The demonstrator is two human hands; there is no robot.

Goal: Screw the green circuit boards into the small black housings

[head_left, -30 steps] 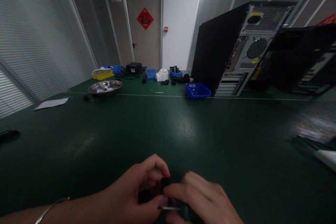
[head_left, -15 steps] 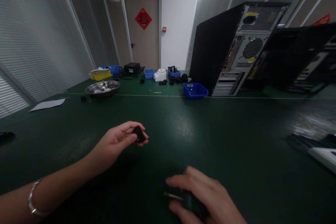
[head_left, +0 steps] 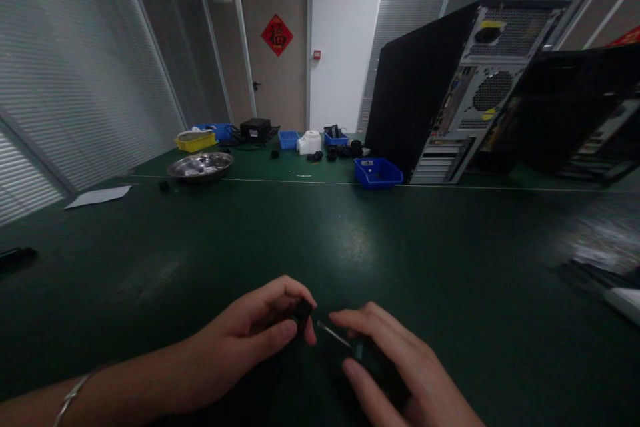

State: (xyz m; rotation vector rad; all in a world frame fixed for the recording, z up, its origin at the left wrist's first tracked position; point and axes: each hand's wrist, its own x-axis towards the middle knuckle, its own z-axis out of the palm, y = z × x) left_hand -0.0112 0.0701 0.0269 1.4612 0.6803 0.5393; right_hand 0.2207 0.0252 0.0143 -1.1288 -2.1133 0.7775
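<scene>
My left hand (head_left: 255,330) pinches a small black part (head_left: 301,314) between thumb and fingers, low over the dark green table (head_left: 320,240). My right hand (head_left: 395,367) grips a screwdriver (head_left: 345,343) with a dark handle; its thin metal shaft points left and up, and its tip sits just right of the black part. The two hands are close together near the table's front edge. A thin silver bangle (head_left: 73,395) circles my left wrist.
Far across the table stand a black computer tower (head_left: 440,90), a second dark case (head_left: 575,107), blue bins (head_left: 377,172), a yellow bin (head_left: 195,141), a steel bowl (head_left: 200,165) and white paper (head_left: 99,197). A dark and white object (head_left: 607,283) lies at the right edge.
My left hand lifted the black part away and up to the left, then came back down beside my right hand. The screwdriver tip now points at the part.
</scene>
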